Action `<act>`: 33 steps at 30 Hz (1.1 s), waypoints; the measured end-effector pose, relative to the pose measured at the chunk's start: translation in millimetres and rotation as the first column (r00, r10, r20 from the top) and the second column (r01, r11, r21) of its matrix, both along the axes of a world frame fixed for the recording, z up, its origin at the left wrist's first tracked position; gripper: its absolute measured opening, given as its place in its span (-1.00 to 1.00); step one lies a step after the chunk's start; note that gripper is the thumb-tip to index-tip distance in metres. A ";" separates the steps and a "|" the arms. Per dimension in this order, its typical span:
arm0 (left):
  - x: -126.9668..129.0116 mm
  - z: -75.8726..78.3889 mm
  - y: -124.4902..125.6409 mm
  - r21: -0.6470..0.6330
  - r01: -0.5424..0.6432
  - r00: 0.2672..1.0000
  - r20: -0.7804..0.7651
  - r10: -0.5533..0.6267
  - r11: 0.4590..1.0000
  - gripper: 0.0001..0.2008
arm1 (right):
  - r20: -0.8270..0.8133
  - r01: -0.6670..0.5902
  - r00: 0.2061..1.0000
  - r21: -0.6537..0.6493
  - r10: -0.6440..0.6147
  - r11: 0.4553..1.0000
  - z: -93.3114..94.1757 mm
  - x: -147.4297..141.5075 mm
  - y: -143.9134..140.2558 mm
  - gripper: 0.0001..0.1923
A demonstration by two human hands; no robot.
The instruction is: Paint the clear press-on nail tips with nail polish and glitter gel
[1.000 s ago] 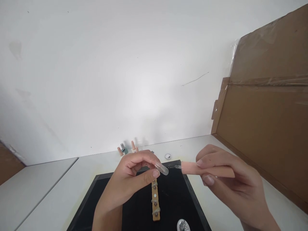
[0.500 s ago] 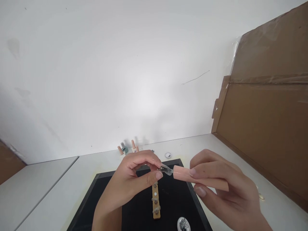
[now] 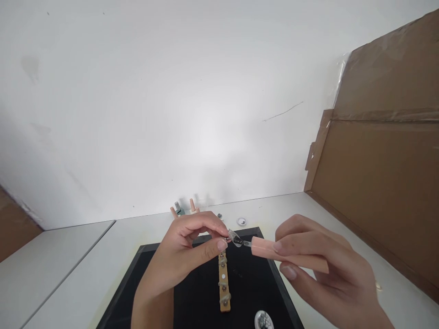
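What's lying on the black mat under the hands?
On the black mat: a tan wooden strip bearing small clear pieces, and a round silvery dish at the bottom edge. The left hand covers the strip's top end; anything beneath the hands is hidden.

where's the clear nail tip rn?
Head view, centre: the clear nail tip is pinched in the left hand above the black tray, meeting the brush of the right hand's peach handle.

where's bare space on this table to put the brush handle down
Bare white tabletop lies left of the black mat, and between the mat and brown cardboard sheet. Mat middle is crowded: wooden stick, left hand, right hand holding peach brush handle.
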State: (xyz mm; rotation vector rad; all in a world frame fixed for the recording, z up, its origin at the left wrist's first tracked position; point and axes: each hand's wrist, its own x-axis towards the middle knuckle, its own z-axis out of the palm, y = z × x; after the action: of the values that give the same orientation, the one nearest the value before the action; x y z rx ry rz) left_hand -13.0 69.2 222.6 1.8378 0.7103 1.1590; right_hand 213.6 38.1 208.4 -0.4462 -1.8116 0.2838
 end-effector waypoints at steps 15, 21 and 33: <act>-8.7 -4.2 4.2 0.045 0.050 0.997 0.058 -0.053 0.998 -0.93 | -0.009 0.006 1.000 0.058 -0.006 0.998 1.5 0.4 -0.8 -0.77; -6.2 -6.1 6.4 0.029 0.070 0.997 0.014 -0.070 0.997 -0.91 | -0.070 0.005 0.998 0.052 -0.001 0.999 0.4 -2.1 -2.6 -0.74; 3.2 -6.1 6.8 0.017 0.105 0.994 -0.026 -0.105 0.994 -0.86 | -0.036 -0.054 0.998 0.053 0.056 0.997 2.9 -3.7 1.5 -0.74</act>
State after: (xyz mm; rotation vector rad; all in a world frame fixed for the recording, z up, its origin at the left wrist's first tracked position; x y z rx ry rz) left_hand -9.8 76.0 216.5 1.8849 0.6113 1.0797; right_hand 209.9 39.5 211.3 -0.3530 -1.7924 0.2809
